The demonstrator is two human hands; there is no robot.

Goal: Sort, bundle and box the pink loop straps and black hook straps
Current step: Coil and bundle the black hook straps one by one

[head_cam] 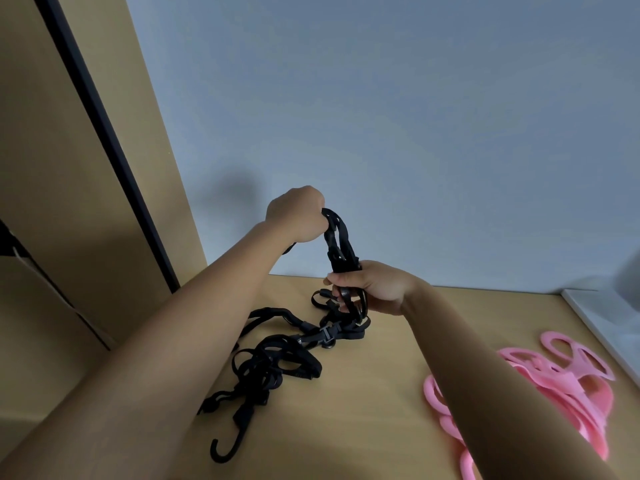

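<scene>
You hold the black straps up over the bench: your left hand grips their top end and your right hand grips them lower down. The rest lies tangled on the bench. The pink straps lie heaped by your right forearm.

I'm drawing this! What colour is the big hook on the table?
Black. The hook shows best in the head view.

Black hook straps tangled on table, part lifted, pink loop straps piled right
</scene>
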